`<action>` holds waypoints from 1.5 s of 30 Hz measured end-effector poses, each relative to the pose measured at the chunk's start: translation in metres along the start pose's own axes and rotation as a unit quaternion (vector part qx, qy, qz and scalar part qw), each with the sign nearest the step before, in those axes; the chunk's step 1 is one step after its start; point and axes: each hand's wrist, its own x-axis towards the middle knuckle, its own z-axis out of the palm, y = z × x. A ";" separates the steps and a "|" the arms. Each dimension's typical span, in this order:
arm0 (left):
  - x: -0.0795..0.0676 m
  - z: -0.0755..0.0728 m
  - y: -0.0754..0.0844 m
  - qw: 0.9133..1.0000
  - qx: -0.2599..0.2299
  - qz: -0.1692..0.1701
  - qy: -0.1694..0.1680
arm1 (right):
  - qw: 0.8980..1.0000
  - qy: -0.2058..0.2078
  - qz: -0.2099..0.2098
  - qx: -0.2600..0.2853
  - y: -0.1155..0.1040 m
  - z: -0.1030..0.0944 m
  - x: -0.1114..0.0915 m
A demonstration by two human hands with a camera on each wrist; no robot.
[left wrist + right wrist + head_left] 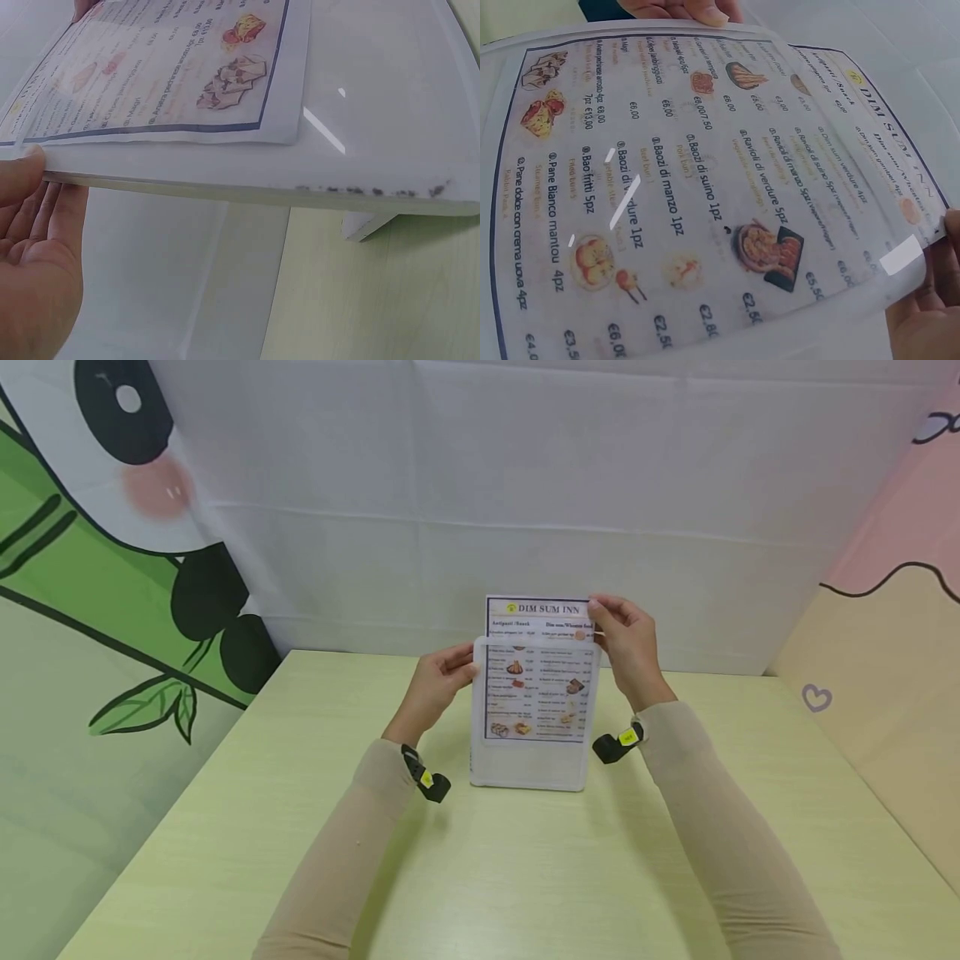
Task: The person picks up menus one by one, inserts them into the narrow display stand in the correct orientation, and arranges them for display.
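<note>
A printed menu sheet (pixel 536 618) headed "DIM SUM INN" sits partly inside a clear-fronted white sign holder (pixel 527 768). Its top strip sticks out above the holder's upper edge, while blank space shows below the sheet. My left hand (pixel 437 685) grips the holder's left edge near the top; in the left wrist view its thumb (pixel 22 176) is at the front, fingers behind. At the sheet's upper right corner, my right hand (pixel 630 647) pinches the paper. The holder stands upright, a small foot (pixel 367 225) showing behind it. Some right fingers are hidden behind the sheet.
The pale wood-grain table (pixel 225 827) extends around the holder. A white cloth backdrop (pixel 555 460) rises behind, with a cartoon-printed panel (pixel 135 635) at left and a pink and cream panel (pixel 885 627) at right. Each wrist wears a small black camera.
</note>
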 end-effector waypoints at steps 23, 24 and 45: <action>0.000 -0.002 0.001 1.000 0.008 -0.013 0.001 | 1.000 0.000 0.020 0.016 0.012 0.001 -0.005; 0.000 -0.002 0.001 1.000 0.007 -0.012 0.001 | 1.000 0.000 0.021 0.014 0.012 0.001 -0.005; -0.001 -0.001 0.000 1.000 0.008 -0.007 0.002 | 1.000 -0.016 0.023 0.010 0.018 -0.001 -0.013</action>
